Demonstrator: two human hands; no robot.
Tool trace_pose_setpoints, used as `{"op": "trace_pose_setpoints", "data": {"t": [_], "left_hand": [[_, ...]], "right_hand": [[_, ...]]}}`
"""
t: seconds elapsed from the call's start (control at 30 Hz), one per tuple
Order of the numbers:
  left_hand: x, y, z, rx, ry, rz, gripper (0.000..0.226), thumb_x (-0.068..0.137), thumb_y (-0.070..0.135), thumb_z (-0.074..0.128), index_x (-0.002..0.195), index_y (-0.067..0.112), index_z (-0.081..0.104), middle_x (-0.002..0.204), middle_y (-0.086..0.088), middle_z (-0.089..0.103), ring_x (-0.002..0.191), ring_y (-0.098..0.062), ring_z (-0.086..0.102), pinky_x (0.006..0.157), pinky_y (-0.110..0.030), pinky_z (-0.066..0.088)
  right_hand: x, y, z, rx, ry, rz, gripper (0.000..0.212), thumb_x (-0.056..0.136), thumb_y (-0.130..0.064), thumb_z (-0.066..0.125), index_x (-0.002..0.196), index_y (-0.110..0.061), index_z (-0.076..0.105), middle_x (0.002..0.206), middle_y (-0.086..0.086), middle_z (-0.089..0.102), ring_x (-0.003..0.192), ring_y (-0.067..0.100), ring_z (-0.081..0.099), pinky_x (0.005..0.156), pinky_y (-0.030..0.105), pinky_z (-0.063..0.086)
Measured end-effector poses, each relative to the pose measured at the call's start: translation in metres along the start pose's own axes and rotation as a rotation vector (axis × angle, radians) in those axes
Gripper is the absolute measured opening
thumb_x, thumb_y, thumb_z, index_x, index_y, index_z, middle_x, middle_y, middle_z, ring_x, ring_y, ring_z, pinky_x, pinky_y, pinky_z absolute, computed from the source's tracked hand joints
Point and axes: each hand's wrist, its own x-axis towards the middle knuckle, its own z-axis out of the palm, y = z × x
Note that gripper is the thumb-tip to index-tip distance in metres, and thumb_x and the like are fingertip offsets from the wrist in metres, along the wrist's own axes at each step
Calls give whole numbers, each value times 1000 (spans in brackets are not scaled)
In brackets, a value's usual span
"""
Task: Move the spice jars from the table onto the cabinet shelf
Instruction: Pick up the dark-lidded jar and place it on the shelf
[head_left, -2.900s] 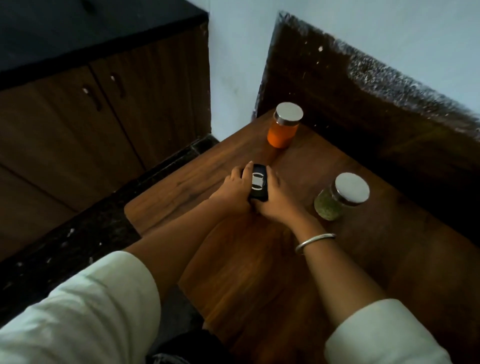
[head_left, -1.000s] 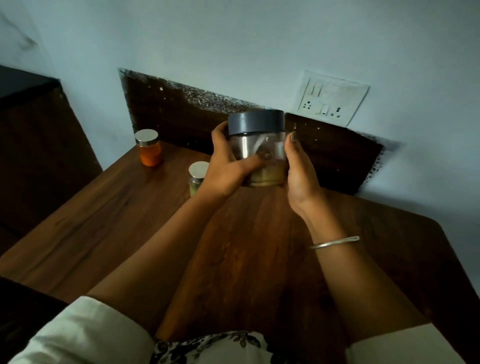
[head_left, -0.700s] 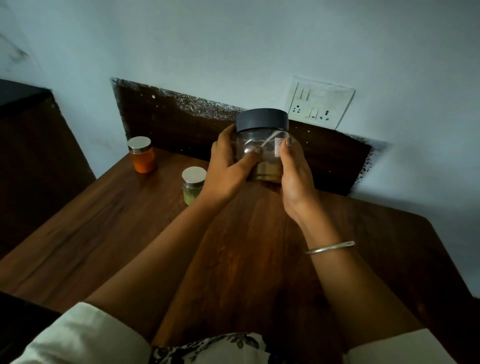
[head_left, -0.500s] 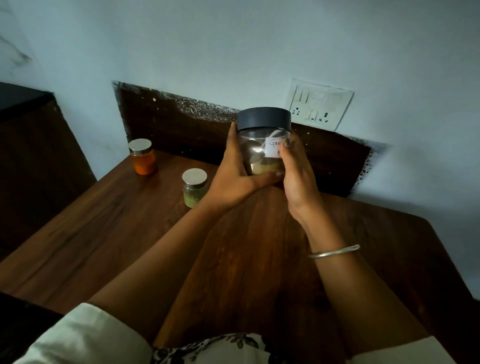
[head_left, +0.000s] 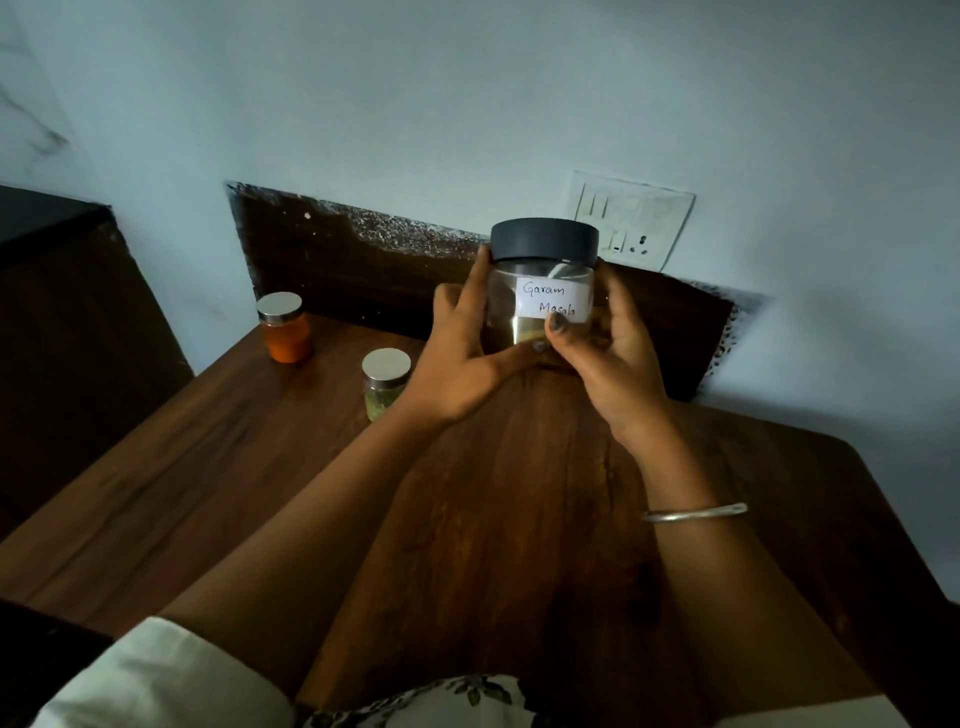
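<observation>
Both my hands hold a clear glass jar (head_left: 543, 280) with a dark grey lid, lifted above the wooden table (head_left: 519, 519). Its white label reads "Garam Masala" and faces me. My left hand (head_left: 462, 358) wraps the jar's left side and bottom, thumb under it. My right hand (head_left: 608, 358) grips the right side, thumb on the label's lower edge. A small orange spice jar (head_left: 284, 327) with a silver lid stands at the table's far left. A small green spice jar (head_left: 384, 382) with a silver lid stands just left of my left wrist.
A dark backsplash panel (head_left: 363, 270) runs along the wall behind the table. A white switch and socket plate (head_left: 634, 218) sits on the wall behind the held jar. A dark wooden cabinet (head_left: 67, 322) with a black top stands to the left.
The head view rose from the table's left corner to the wall. A grey-lidded jar now sits in both hands and was turned until its label faces me; it also rose slightly.
</observation>
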Motion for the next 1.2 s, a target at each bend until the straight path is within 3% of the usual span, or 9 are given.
{"op": "trace_pose_setpoints", "data": {"t": [0.07,0.17,0.4,0.47,0.57,0.67,0.77,0.87,1.2], "left_hand": [[0,2,1,35,0,72,95,74,34,65,150,18,10,115,17,37,121,-22,44,99,-38,46],[0,5,5,-5,14,108,86,78,29,64,147,11,17,133,-1,43,122,-15,47,99,-33,48],[6,13,20,77,72,190,82,79,42,59,147,11,24,120,-4,38,113,-15,49,88,-3,40],[8,19,24,69,78,216,84,79,44,58,147,15,20,118,0,38,113,-15,48,89,-6,40],[14,28,33,15,81,236,84,81,34,63,147,18,15,128,4,37,125,-15,43,98,-20,42],[26,43,41,-49,64,237,85,81,21,66,148,9,15,136,-9,43,124,-9,46,98,-14,44],[43,63,49,-83,51,276,83,82,11,67,147,7,15,135,-12,43,119,-7,47,93,-9,44],[64,85,59,-91,46,317,79,83,11,67,146,11,18,131,0,43,119,-4,45,90,-8,45],[141,164,112,-62,76,475,62,87,12,65,138,11,31,141,-3,47,124,-12,49,94,-8,38]], "right_hand": [[1,0,-6,-47,12,-9,92,65,-54,70,144,-32,29,135,-2,52,122,17,52,97,47,49],[-1,-3,-15,-63,18,-12,96,61,-54,75,143,-40,27,140,-5,48,127,22,49,100,53,44],[-5,-16,-31,-65,108,-57,97,63,-37,77,146,-27,27,122,-4,59,109,12,60,94,41,51],[-6,-18,-37,-67,143,-68,94,65,-28,76,145,-25,27,114,-6,60,104,10,62,90,34,52],[-5,-24,-46,-73,212,-81,96,61,-32,79,143,-34,29,118,3,62,110,16,61,94,42,51],[-3,-35,-58,-83,268,-109,93,60,-34,81,139,-35,32,114,4,64,110,18,61,96,45,50],[4,-46,-75,-90,311,-131,87,70,-15,80,141,-27,30,117,0,63,108,9,60,92,25,51],[18,-61,-94,-134,362,-167,82,73,-13,77,139,-27,31,124,-4,57,105,4,57,73,3,47],[70,-119,-169,-151,575,-328,73,74,-8,76,134,-27,38,136,-3,52,112,7,51,87,20,48]]}}
